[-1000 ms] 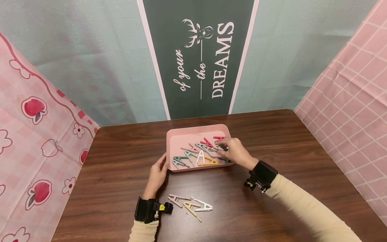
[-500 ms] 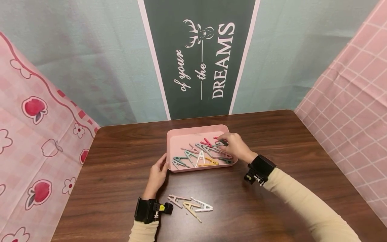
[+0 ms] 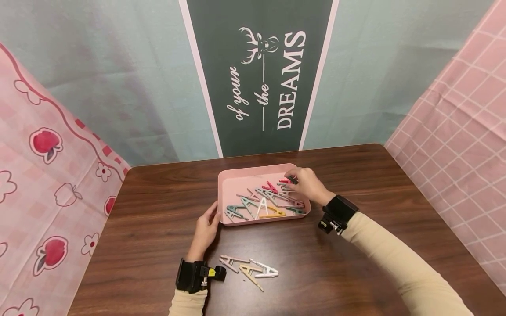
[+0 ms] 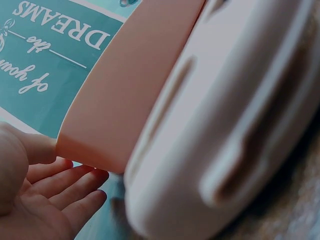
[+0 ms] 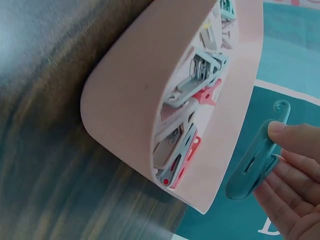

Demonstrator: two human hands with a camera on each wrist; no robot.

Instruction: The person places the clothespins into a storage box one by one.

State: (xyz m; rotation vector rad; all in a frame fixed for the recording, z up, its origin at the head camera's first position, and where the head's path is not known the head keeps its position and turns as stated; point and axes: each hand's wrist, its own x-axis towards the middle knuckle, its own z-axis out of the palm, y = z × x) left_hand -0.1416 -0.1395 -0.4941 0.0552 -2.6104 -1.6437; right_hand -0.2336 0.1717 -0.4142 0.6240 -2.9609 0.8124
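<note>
A pink tray (image 3: 233,177) holds several clothespins in green, white, yellow, red, grey and pink. My right hand (image 3: 309,186) is over the tray's right end and pinches a dark green clothespin (image 5: 252,162) between thumb and fingers. In the right wrist view this clothespin, with a small hook at one end, appears beyond the tray's wall. My left hand (image 3: 205,228) lies against the tray's near left corner. The left wrist view shows its thumb touching the tray wall (image 4: 120,85), its fingers (image 4: 75,192) loosely extended below.
On the brown wooden table (image 3: 336,272), in front of the tray, lie a pale pink clothespin (image 3: 233,262), a white clothespin (image 3: 266,268) and a yellow clothespin (image 3: 251,276). A pale clothespin (image 4: 200,150) looms blurred in the left wrist view. Curtains surround the table.
My right hand has shifted slightly toward the tray's far right corner with the dark green clothespin, uncovering a pink clothespin near the right end. My left hand stays at the corner.
</note>
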